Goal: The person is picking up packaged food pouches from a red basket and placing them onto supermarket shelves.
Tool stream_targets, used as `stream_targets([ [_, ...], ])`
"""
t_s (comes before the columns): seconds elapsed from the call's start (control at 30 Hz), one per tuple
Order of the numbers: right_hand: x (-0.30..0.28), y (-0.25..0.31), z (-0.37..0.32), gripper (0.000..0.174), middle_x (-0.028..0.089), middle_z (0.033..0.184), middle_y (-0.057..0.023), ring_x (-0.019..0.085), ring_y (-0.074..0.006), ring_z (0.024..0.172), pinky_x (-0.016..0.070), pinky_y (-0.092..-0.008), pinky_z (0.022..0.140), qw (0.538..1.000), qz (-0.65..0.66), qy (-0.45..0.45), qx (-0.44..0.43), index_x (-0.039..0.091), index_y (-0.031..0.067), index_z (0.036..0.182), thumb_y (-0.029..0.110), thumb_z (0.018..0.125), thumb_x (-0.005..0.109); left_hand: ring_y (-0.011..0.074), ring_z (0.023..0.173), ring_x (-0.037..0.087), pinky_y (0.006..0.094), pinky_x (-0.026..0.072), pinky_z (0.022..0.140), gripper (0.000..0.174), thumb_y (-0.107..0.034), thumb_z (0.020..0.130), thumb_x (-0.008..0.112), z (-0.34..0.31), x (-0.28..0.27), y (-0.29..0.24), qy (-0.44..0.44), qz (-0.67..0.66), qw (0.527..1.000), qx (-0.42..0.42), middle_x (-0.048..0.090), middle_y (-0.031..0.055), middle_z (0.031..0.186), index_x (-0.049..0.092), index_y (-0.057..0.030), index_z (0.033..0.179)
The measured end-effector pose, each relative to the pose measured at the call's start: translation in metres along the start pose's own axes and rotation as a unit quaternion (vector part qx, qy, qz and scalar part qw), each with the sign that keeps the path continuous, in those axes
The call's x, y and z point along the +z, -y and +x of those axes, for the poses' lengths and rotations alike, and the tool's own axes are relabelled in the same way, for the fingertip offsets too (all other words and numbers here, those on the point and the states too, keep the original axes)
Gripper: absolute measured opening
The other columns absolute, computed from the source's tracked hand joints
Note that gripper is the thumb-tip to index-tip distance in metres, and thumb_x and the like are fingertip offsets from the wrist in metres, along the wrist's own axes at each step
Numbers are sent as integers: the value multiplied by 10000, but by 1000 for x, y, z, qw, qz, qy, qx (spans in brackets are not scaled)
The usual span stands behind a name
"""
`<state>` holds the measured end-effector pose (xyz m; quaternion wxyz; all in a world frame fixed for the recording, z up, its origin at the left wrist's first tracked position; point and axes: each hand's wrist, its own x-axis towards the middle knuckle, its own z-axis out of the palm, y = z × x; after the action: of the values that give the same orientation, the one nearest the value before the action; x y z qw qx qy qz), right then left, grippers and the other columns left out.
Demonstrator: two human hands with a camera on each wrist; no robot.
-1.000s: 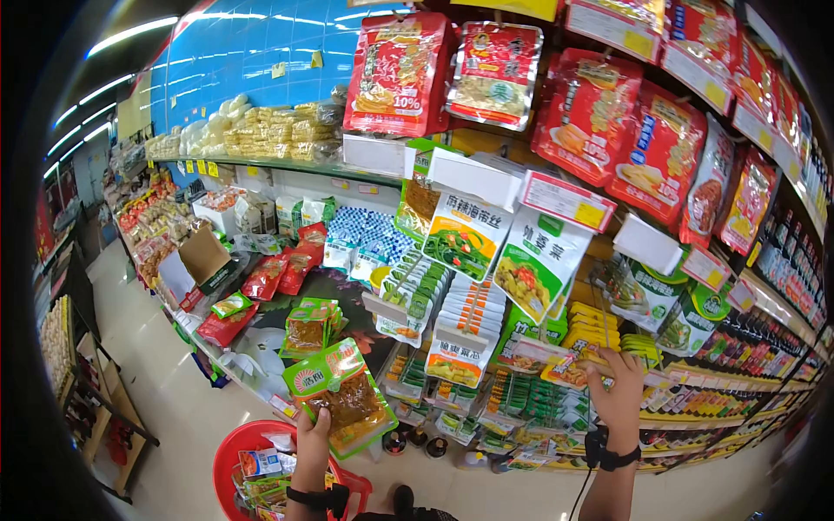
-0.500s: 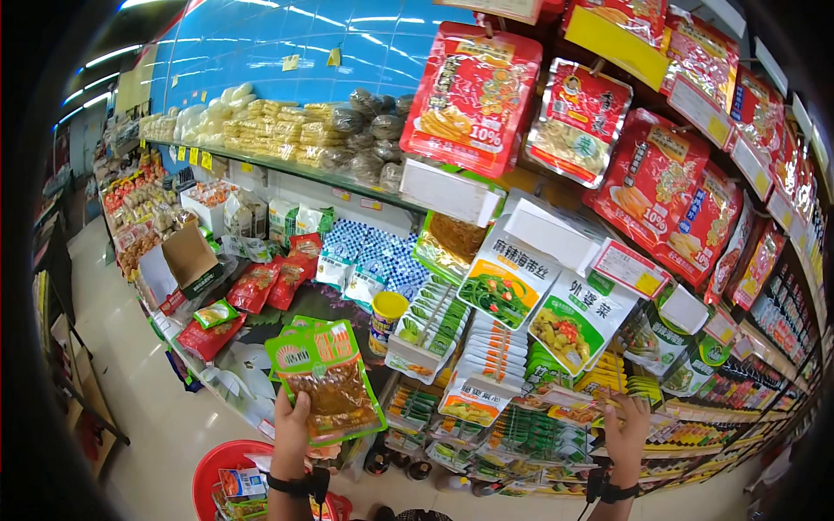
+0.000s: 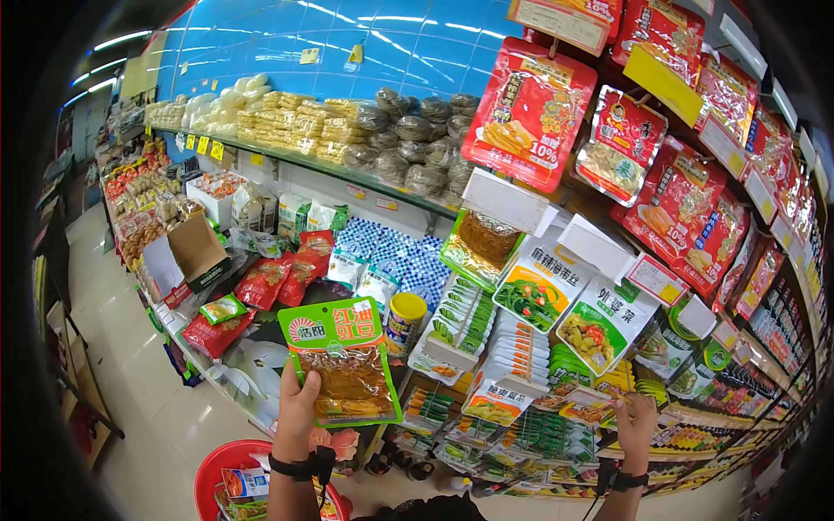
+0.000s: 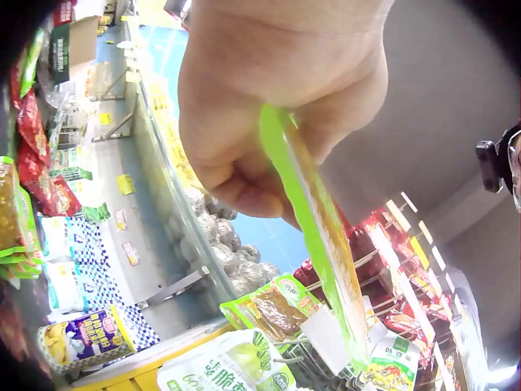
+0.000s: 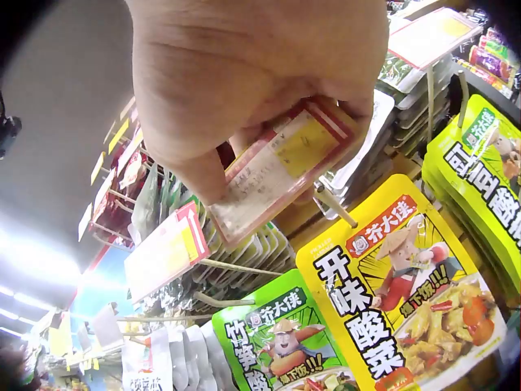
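Observation:
In my left hand [image 3: 297, 412] is a flat green-edged packet of brown pickled beans [image 3: 346, 382], upright with its printed front toward me. The thumb lies on its lower left; in the left wrist view the packet [image 4: 313, 220] shows edge-on below curled fingers. My right hand [image 3: 638, 424] is at the hanging rack on the right. Its fingers pinch a red-bordered price tag [image 5: 281, 175] at the end of a hook. Just below that tag hang a yellow pickle packet [image 5: 407, 297] and a green one [image 5: 285, 338].
A red basket [image 3: 208, 473] with packets in it stands on the floor at lower left. Red bags [image 3: 265, 282], an open cardboard box [image 3: 193, 252] and a yellow-lidded tub [image 3: 407, 321] are on the counter. Large red packets [image 3: 530, 113] hang above.
The view has swung toward the right. My left hand has raised the packet and turned it more upright, covering the similar packets on the counter. My right hand stays at the rack.

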<state>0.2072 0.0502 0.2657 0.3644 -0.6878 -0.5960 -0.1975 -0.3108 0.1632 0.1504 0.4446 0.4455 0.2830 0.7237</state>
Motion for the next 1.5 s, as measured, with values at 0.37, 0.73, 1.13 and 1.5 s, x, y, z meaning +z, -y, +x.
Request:
stream_targets([
  [0.37, -7, -2, 3, 234, 650, 834, -179, 564, -387, 802, 426, -458, 769, 1000, 8, 5, -20, 660, -8, 912, 208, 830, 695, 180, 1172, 522, 341, 400, 1021, 573, -273, 950, 657, -1, 1, 2, 22, -28, 999, 4, 557, 73, 1302, 424, -7, 1401],
  [0.73, -73, 55, 22, 418, 647, 1050, -199, 608, -391, 960, 492, -441, 809, 997, -19, 47, -58, 644, 4, 1154, 202, 799, 742, 176, 1175, 517, 347, 392, 1027, 549, -241, 958, 642, -7, 15, 12, 27, -22, 999, -5, 549, 69, 1314, 427, -14, 1409],
  [1.13, -9, 223, 136, 719, 432, 1440, -249, 469, -396, 1300, 406, -442, 1063, 873, 224, 199, -386, 337, 78, 1495, 186, 870, 677, 169, 1185, 506, 334, 380, 1036, 515, -229, 973, 610, -4, 54, -33, 39, 11, 997, 60, 552, 63, 1308, 436, -5, 1403],
  [1.5, -11, 241, 146, 683, 313, 1531, -256, 376, -375, 1394, 458, -405, 1049, 841, 376, 186, -342, 249, 6, 1513, 201, 954, 588, 174, 1222, 502, 343, 385, 1064, 539, -65, 984, 529, 42, 120, -75, 153, 55, 984, 67, 491, 95, 1400, 327, 5, 1480],
])
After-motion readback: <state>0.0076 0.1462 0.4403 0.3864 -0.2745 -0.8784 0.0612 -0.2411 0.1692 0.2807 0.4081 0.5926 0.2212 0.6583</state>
